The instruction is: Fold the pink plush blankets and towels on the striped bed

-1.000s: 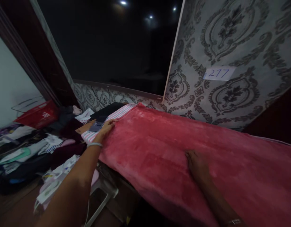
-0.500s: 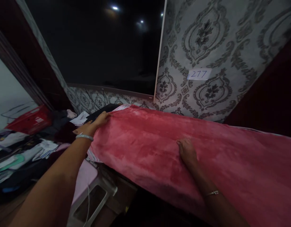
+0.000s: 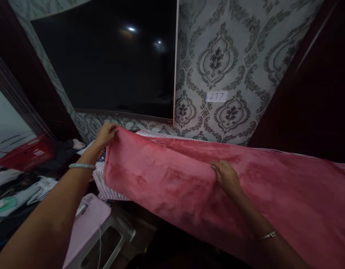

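A long red plush cloth point(image 3: 287, 194) lies spread over a surface along the wall. My left hand point(image 3: 107, 133) pinches its far left corner and holds it raised. Toward the middle, my right hand point(image 3: 226, 175) is closed on the cloth's top fold, so the stretch between both hands is lifted in a slanting ridge. Under its left end a striped cloth point(image 3: 112, 192) sticks out, with another strip showing along the back. A bangle circles my left wrist and a thin bracelet my right.
A pink and white plastic stool point(image 3: 95, 211) stands below the left end. Heaped clothes point(image 3: 21, 186) and a red basket point(image 3: 28, 153) lie at far left. Behind are a large dark television point(image 3: 113, 63) and patterned wall with a paper marked 277 point(image 3: 216, 96).
My left hand has lifted the cloth's left corner up off the surface. My right hand, earlier resting in a curl on the cloth, now grips a raised fold. The view has shifted somewhat.
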{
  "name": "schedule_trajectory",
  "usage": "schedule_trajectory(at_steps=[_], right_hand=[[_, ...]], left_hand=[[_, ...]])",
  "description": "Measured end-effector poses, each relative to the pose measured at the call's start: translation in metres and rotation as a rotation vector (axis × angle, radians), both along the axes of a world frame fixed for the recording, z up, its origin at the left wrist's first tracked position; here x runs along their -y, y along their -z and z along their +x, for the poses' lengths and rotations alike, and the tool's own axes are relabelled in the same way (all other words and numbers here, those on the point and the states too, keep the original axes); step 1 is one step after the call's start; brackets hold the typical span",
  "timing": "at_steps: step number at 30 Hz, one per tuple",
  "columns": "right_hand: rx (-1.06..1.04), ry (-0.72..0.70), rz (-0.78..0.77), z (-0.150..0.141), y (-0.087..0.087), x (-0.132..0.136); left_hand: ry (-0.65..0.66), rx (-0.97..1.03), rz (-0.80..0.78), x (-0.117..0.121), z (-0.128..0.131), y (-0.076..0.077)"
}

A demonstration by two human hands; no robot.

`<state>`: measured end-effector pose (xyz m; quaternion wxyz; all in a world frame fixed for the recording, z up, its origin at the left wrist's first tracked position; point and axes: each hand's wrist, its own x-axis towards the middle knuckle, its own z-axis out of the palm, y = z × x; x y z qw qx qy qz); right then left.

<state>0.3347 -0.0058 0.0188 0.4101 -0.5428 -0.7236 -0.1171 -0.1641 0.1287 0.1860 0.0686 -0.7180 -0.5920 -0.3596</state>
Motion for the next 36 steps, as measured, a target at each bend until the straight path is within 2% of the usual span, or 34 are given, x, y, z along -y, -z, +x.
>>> schedule_trajectory(at_steps=[7, 10, 15, 18, 22, 25, 28, 30, 33, 36], right_hand=[[-0.017, -0.004, 0.0, 0.019, -0.029, 0.028], [-0.048, 0.098, 0.013, 0.021, -0.042, 0.036], [-0.093, 0.318, 0.001, 0.023, -0.071, 0.044], [-0.076, 0.354, -0.003, 0.032, -0.096, 0.045], [-0.01, 0.416, 0.003, 0.055, -0.138, 0.043], [0.039, 0.438, 0.067, 0.075, -0.171, 0.043], [0.12, 0.405, 0.133, 0.09, -0.195, 0.053], [0.22, 0.37, 0.129, 0.096, -0.202, 0.064], [0.398, 0.33, 0.083, 0.102, -0.203, 0.083], [0.5, 0.367, 0.096, 0.109, -0.205, 0.098]], left_hand=[[-0.061, -0.201, 0.009, 0.044, 0.003, -0.043], [-0.062, -0.234, 0.023, 0.052, 0.009, -0.056], [-0.036, -0.142, 0.119, 0.058, 0.028, -0.072], [-0.032, -0.09, 0.196, 0.062, 0.042, -0.086], [-0.054, -0.088, 0.249, 0.068, 0.062, -0.112], [-0.078, -0.074, 0.257, 0.069, 0.075, -0.13], [-0.083, -0.082, 0.24, 0.07, 0.083, -0.144], [-0.08, -0.101, 0.218, 0.071, 0.087, -0.149], [-0.074, -0.128, 0.194, 0.076, 0.091, -0.152], [-0.065, -0.137, 0.225, 0.085, 0.096, -0.152]])
